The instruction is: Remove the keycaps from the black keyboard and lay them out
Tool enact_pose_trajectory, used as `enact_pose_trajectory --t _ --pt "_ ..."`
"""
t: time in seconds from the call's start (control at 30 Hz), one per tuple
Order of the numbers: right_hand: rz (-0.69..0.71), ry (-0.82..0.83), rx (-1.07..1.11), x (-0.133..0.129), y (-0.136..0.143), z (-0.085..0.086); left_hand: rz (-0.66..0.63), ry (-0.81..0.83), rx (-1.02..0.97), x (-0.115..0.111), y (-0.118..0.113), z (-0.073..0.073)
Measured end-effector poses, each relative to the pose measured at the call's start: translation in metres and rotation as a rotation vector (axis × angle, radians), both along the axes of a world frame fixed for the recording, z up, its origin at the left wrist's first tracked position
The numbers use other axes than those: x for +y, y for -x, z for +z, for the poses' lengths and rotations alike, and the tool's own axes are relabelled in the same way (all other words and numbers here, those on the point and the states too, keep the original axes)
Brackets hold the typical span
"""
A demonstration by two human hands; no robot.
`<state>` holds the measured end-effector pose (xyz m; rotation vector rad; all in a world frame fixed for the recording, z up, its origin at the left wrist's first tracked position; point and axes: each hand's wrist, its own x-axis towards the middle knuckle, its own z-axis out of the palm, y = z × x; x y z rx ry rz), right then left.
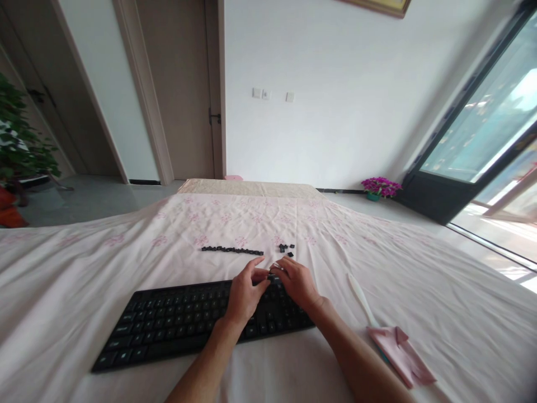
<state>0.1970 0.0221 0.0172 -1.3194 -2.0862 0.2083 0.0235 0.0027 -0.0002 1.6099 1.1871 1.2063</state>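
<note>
Left hand [244,292], right hand [300,281] curled; keyboard [180,314] beneath

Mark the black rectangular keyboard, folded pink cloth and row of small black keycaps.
Black rectangular keyboard [188,315]: head view, main key block.
Folded pink cloth [399,351]: head view, its middle.
Row of small black keycaps [232,250]: head view, middle.

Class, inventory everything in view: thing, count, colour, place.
Rectangular plastic keyboard: 1, black, lower centre
Small keycaps: many, black, beyond keyboard
Slim handle: 1, white, right of keyboard
Folded cloth: 1, pink, at handle's end
Floral fabric: 1, pale pink, beneath keyboard
Doors: 2, brown, left
Wall plates: 3, white, upper centre
Picture frame: 1, gold-brown, top
Potted flowers: 1, magenta, right
Leafy plant: 1, green, left
Glass door: 1, dark-framed, right
Left hand, right hand: 2, bare, over keyboard
</note>
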Motion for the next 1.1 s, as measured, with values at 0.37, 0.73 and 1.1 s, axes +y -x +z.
enact_pose_trajectory --t 0.37,0.73,1.1 --pt "-0.394 0.084 -0.203 0.074 -0.076 -0.017 0.031 -0.052 0.255 0.001 -0.003 -0.006" --pt "-0.344 0.110 -0.259 0.083 -0.081 -0.034 0.013 -0.067 0.273 0.002 -0.002 -0.005" --pt "-0.205 0.081 -0.371 0.071 -0.075 -0.026 0.009 -0.071 0.286 0.002 -0.003 -0.006"
